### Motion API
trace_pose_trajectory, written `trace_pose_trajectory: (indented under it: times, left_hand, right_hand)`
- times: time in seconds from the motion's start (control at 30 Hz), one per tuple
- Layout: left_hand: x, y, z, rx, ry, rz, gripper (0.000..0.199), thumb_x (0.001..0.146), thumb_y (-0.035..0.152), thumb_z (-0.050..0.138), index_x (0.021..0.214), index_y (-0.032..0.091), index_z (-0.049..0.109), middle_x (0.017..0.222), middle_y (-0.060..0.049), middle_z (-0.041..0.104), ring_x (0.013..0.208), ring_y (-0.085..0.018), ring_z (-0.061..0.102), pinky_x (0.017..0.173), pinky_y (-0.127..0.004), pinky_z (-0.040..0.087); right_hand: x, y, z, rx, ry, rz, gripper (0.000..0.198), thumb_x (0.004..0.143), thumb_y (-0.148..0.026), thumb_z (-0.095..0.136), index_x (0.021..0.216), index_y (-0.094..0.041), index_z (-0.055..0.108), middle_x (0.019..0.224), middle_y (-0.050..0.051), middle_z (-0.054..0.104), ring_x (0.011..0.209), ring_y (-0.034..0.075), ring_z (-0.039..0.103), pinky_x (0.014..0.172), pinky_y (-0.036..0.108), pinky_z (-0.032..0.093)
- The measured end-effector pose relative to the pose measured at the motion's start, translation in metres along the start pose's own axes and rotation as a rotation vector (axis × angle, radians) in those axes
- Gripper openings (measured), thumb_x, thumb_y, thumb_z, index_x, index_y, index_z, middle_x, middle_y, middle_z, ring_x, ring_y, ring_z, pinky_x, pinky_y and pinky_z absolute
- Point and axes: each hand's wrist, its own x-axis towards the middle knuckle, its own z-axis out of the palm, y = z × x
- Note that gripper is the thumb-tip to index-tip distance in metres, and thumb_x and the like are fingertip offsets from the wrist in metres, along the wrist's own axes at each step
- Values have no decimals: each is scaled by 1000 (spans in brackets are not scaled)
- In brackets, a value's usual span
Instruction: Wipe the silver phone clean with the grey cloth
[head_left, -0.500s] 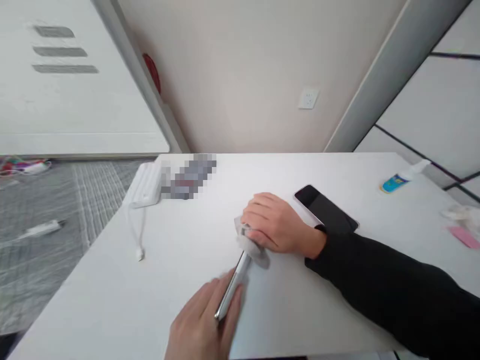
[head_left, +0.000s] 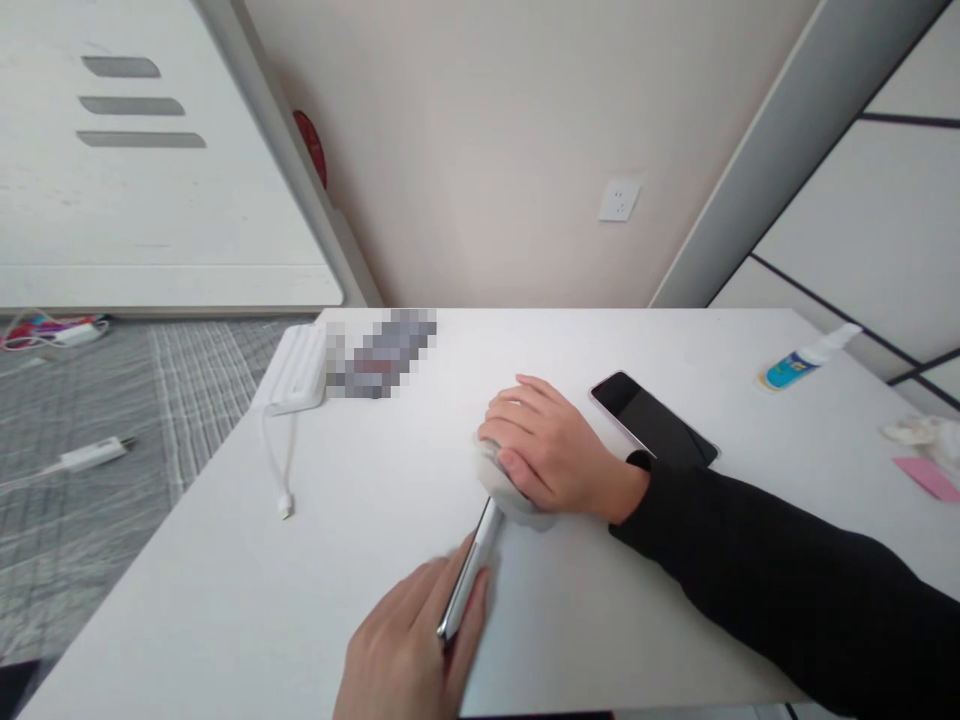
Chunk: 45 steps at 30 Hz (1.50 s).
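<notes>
- The white table [head_left: 225, 560] fills the lower part of the view, set against a beige wall with a socket [head_left: 618, 199]; grey patterned floor [head_left: 90, 520] lies off its left edge.
- A black sleeve [head_left: 787, 590] covers the right forearm, which comes in from the lower right across the table.
- The right hand [head_left: 551, 450] is curled, palm down, around a crumpled grey cloth [head_left: 501, 485]; the fingers close over the cloth and press it onto the far end of the silver phone.
- The left hand [head_left: 409, 650] rises from the bottom edge and grips the near end of the silver phone [head_left: 472, 570], thumb on one side and fingers on the other.
- The silver phone stands on its long edge on the table, seen as a thin strip running from the left hand up to the cloth; its far end is hidden under the cloth and the right hand.
- A second phone with a black screen [head_left: 651, 420] lies flat just behind the right wrist.
- A white power strip [head_left: 296, 370] sits at the far left of the table, its cable [head_left: 274, 460] trailing towards the near side.
- A blue and white spray bottle [head_left: 806, 358] lies on its side far right.
- A pink slip [head_left: 926, 478] and a white crumpled wad [head_left: 922, 432] lie at the right edge.
</notes>
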Motion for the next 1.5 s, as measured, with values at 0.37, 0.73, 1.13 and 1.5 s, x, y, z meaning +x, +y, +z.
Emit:
trace_pose_trajectory:
  times: [0.37, 0.73, 1.13, 1.5]
  left_hand:
    - [0, 0, -3, 18, 20, 12, 30, 103, 23, 47, 74, 22, 55, 63, 1, 62, 48, -12, 55, 47, -24, 41]
    - [-1, -3, 1, 37, 99, 72, 28, 94, 15, 45, 68, 25, 48, 56, 2, 55, 51, -15, 59, 44, -26, 37]
    - [1, -4, 1, 29, 145, 72, 23, 83, 8, 44, 69, 26, 46, 55, 3, 56, 48, -14, 58, 44, -25, 39]
    - [0, -1, 0, 33, 37, 38, 28, 101, 21, 48, 74, 23, 53, 62, 2, 60, 49, -13, 57, 48, -25, 40]
  right_hand:
    - [3, -7, 3, 35, -9, -69, 37, 103, -31, 33, 98, -18, 68, 100, 8, 74, 99, 23, 61, 110, 46, 40]
    - [0, -40, 6, 79, -63, -199, 37, 104, -35, 36, 97, -18, 67, 96, 5, 72, 95, 22, 59, 111, 43, 39]
    - [0, -62, 5, 135, -110, -167, 31, 101, -35, 41, 96, -17, 66, 96, 4, 70, 101, 23, 59, 120, 46, 31]
    - [3, -31, -5, 67, -101, 80, 31, 101, -26, 39, 107, -17, 68, 111, 8, 73, 117, 26, 57, 123, 51, 26]
